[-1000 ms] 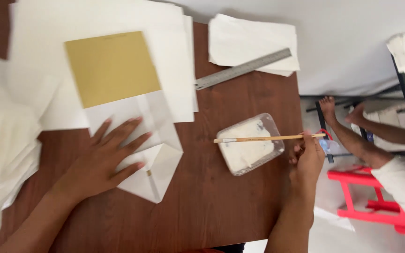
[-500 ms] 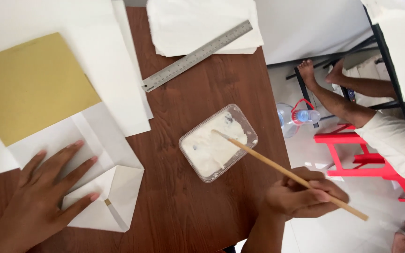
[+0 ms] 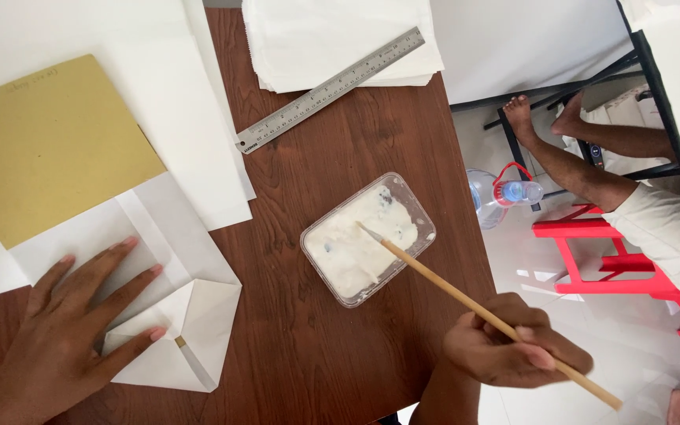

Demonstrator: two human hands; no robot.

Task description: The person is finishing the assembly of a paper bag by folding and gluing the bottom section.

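- A brown wooden table (image 3: 340,157) fills most of the view from above, and every place below is told from the clear plastic tub (image 3: 368,239) that sits near its right edge.
- The tub is shallow and rectangular with rounded corners, set at a slant, and holds a thick white paste that is smeared unevenly and flecked with a few dark spots.
- The right hand (image 3: 513,346), below and to the right of the tub, is closed around a long wooden stick (image 3: 482,313). The stick slopes up and to the left so that its pale tip rests in the paste, probably to pick some up.
- The left hand (image 3: 64,323), well to the left of the tub, lies flat with its fingers spread on a folded white paper (image 3: 190,315). It grips nothing; it seems to press the folds down so they stay put.
- The white paper is creased into a pointed flap at its lower end, with a thin brownish strip showing at the fold.
- A mustard-yellow card (image 3: 49,142) lies up and to the left of the tub, on wide white sheets (image 3: 151,86).
- A metal ruler (image 3: 328,88) lies aslant above the tub, its far end on a stack of white paper (image 3: 340,39).
- To the right of the tub, past the table edge, another person's bare legs (image 3: 568,157), a water bottle (image 3: 505,193) and a red stool (image 3: 615,267) stand on a pale floor.
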